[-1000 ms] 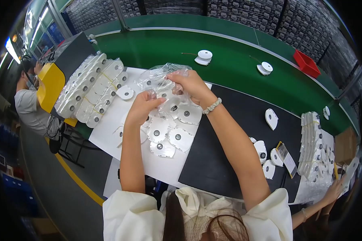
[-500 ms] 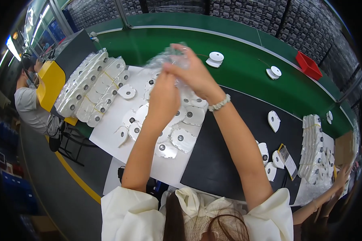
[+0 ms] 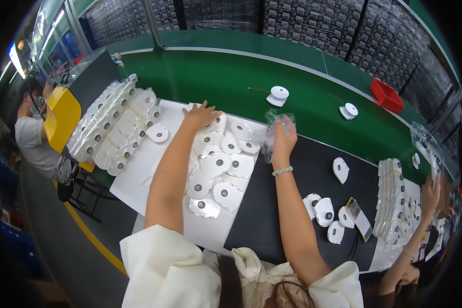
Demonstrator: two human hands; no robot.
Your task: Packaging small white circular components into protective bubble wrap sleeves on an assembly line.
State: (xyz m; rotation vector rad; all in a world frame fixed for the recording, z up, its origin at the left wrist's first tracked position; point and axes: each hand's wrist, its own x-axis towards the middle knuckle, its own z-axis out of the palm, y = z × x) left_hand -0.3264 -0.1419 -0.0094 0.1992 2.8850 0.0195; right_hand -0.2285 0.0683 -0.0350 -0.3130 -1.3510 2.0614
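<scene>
My left hand (image 3: pixel 200 117) reaches over the far edge of a pile of white teardrop-shaped discs with dark centres (image 3: pixel 216 162). Its fingers are spread and touch or hover over the topmost pieces; which of the two I cannot tell. The pile lies on a white sheet (image 3: pixel 131 186). To the right of it, my right hand (image 3: pixel 284 137) is closed on a crumpled clear plastic bag (image 3: pixel 270 134), above the black mat's far edge. A single disc (image 3: pixel 157 133) lies left of my left forearm.
Bagged discs (image 3: pixel 115 123) are stacked at the left beside a grey and yellow machine (image 3: pixel 64 110). White spools (image 3: pixel 278 96) sit on the green conveyor (image 3: pixel 205 74), before a red bin (image 3: pixel 387 95). Loose discs lie on the black mat (image 3: pixel 262 215). A co-worker's hand (image 3: pixel 431 194) is at right.
My hands have come apart from the plastic bag. The left moved down-left onto the disc pile; the right moved right and down with the bag.
</scene>
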